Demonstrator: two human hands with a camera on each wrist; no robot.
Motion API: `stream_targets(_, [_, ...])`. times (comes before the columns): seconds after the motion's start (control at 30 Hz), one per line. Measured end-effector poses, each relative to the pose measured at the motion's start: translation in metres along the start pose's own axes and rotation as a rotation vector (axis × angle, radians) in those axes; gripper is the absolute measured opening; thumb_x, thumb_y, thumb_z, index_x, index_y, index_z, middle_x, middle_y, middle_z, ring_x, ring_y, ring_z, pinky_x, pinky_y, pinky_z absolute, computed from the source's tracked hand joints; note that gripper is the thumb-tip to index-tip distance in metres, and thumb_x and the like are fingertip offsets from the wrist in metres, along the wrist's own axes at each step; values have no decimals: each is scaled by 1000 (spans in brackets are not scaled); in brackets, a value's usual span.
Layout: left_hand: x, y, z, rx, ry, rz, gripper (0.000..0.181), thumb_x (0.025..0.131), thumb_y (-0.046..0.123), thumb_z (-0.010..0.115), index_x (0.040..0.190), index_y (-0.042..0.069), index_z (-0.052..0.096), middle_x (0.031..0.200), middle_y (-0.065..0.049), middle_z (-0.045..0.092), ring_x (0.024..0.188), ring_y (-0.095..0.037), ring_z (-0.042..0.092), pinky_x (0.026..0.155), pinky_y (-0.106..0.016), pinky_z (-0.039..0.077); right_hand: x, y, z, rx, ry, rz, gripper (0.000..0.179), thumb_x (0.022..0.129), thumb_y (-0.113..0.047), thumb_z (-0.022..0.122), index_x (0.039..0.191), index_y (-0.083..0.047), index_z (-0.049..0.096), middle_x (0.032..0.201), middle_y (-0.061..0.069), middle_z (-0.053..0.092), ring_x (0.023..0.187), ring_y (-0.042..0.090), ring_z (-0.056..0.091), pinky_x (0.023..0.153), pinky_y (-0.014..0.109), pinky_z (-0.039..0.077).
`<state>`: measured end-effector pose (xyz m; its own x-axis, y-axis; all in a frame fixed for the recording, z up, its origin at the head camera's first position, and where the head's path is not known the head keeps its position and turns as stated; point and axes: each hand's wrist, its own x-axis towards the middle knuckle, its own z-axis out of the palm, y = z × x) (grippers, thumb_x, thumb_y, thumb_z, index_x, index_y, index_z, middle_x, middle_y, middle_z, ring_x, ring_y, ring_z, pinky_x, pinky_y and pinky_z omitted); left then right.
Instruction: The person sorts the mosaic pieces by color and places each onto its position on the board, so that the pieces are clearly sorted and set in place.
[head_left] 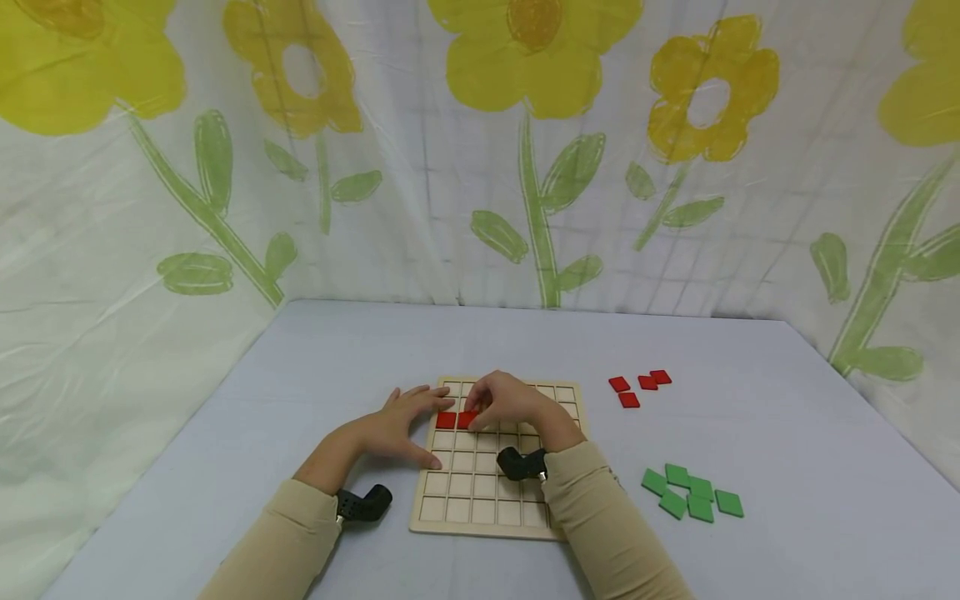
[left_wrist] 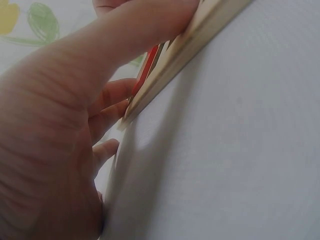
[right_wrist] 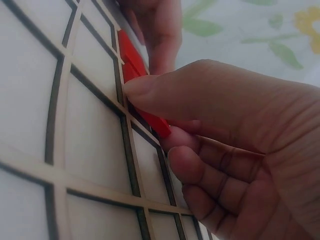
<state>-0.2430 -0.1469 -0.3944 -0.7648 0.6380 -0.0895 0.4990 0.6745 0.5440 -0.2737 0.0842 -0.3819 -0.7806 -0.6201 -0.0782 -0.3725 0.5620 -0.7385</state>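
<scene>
A wooden grid board (head_left: 480, 529) with square cells lies on the table. My left hand (head_left: 393, 429) rests at its left side with fingers spread, the thumb on the frame and the other fingertips near the upper left edge. One red square tile (head_left: 446, 421) sits in a cell of the left column. Just right of it, my right hand (head_left: 513, 398) pinches a second red tile (right_wrist: 157, 124) between thumb and fingers. In the right wrist view that tile is tilted over a cell, its far end close to the first tile. The right hand hides part of the board's upper rows.
Several loose red tiles (head_left: 628, 400) lie to the right of the board. Nearer to me on that side is a group of green tiles (head_left: 701, 488). A white table (head_left: 337, 350) carries everything, and a flower-patterned curtain (head_left: 420, 208) hangs behind it.
</scene>
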Motion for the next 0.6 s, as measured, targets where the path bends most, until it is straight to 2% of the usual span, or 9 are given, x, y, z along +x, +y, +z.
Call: stream_targets(0.6, [0, 1, 0, -21, 5, 13, 88, 69, 45, 78, 142, 16, 39, 155, -9, 22, 144, -34, 11, 112, -63, -3, -1, 2, 2, 15, 12, 11, 20, 74, -8, 77, 90, -3, 67, 79, 3, 64, 68, 8, 56, 63, 19, 48])
